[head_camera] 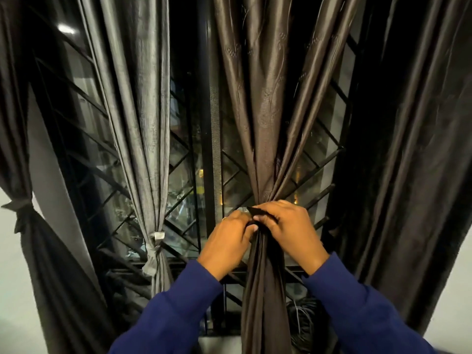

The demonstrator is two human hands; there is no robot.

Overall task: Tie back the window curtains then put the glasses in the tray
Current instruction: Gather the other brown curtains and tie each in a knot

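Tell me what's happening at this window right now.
A person in blue sleeves is gathering the brown patterned satin curtain at the window. Both hands pinch the bunched fabric, the left hand beside the right hand, working a dark tie strip around it. The grey curtain is already bound with a grey tie, and the far-left black curtain is tied too. The black curtain on the right hangs loose. No glasses or tray are in view.

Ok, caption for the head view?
Both hands, left hand and right hand, fasten a dark tie around the gathered brown curtain.
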